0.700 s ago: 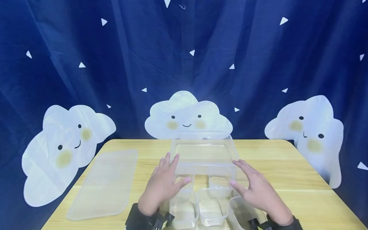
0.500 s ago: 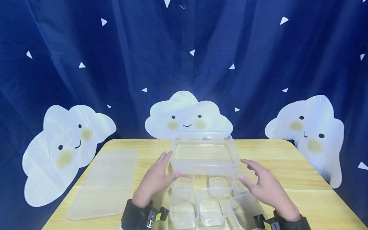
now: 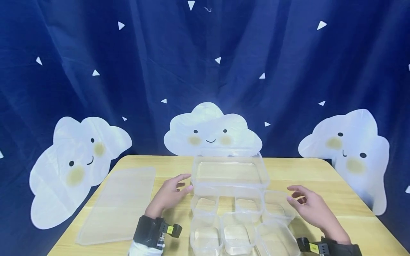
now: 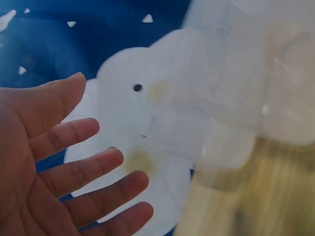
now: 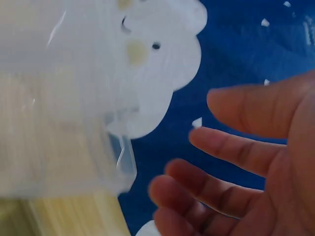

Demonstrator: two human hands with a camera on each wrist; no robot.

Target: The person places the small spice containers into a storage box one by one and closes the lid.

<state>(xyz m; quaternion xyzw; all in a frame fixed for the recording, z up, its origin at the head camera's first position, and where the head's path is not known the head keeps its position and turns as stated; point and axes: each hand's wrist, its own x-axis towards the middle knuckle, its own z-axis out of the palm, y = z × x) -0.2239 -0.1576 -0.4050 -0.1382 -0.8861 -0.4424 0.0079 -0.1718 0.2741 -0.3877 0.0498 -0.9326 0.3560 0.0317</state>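
A large clear plastic container stands at the back of the table, with several small clear tubs in front of it. My left hand is just left of the large container, fingertips close to its side; in the left wrist view its fingers are spread and nothing lies between them. To the right, my right hand hovers beside a small tub, its fingers loosely bent and holding nothing. Another small tub and a middle tub stand in the front row with a right-hand tub.
A flat translucent lid lies on the left part of the wooden table. Behind the table's far edge hangs a dark blue curtain with white clouds and triangles.
Both hands have drawn apart, the left one leftward and the right one rightward, away from above the small tubs. The containers and lid keep their places; the head view has shifted slightly.
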